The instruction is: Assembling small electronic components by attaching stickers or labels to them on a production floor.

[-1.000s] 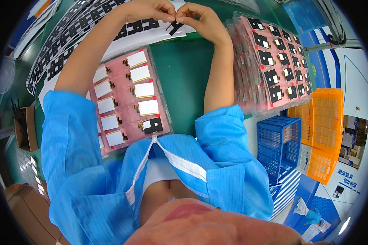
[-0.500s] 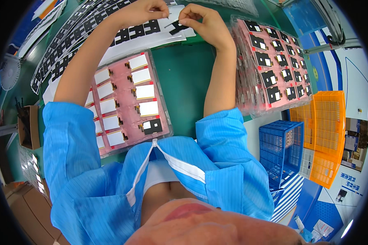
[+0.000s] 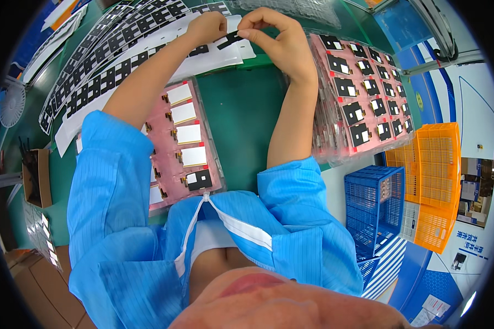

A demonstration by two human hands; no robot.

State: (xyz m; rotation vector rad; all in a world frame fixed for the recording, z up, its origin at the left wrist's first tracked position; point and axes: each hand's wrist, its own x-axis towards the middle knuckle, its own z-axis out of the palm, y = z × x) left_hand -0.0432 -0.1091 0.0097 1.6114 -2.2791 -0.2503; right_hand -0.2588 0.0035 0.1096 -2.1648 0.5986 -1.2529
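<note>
Above the white backing sheet [image 3: 214, 58] at the far side of the bench, both hands work close together. My right hand [image 3: 282, 41] pinches thumb and index finger at the edge of a black die-cut sticker [image 3: 229, 40]. Just left of it, my left hand [image 3: 207, 27] is curled closed; what its fingers hold, if anything, is hidden. Nearer me lies a pink-lined tray [image 3: 170, 129] of white rectangular panels [image 3: 189, 134] with small flex connectors. The nearest panel in its right column carries a black sticker [image 3: 204, 179]. My left forearm and sleeve cover part of the tray.
Several sheets of black stickers [image 3: 115, 46] fan out at the far left. On the right stands a stack of clear trays [image 3: 326, 131] holding black-covered panels. Blue [image 3: 362, 203] and orange crates [image 3: 438, 164] stand beyond it. A cardboard box [image 3: 41, 178] and small fan [image 3: 12, 104] are left.
My left hand has moved down and turned from an open-looking pinch to a closed curl. The right hand stays by the black sticker. The view has shifted slightly over the trays.
</note>
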